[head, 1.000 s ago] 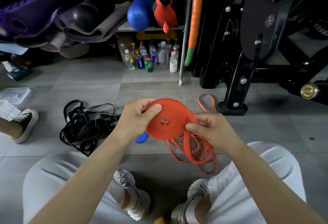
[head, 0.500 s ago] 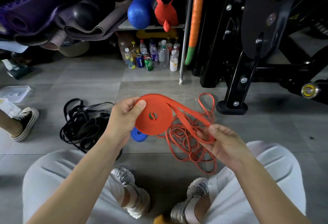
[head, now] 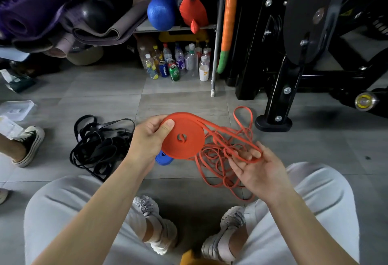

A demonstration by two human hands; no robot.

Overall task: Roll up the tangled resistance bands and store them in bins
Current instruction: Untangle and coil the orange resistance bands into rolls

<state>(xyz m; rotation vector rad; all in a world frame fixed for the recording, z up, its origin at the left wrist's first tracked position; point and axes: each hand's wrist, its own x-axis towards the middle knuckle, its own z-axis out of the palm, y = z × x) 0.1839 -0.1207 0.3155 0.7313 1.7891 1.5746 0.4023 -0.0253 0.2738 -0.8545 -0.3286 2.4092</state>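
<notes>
Left hand grips orange coil, thumb on its face, held above the floor in front of the knees. Right hand palm up, fingers relaxed, feed strands draped across them, not pinched. Loose orange tail tangled on tiles just beyond. Risk: slack feed lets outer wraps spring off, or a knot gets wound in. Black bands piled left, blue roll below coil. Clear bin far left, contents unclear.

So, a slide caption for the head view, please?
Left hand grips the orange coil while its loose band crosses the open right hand.
</notes>
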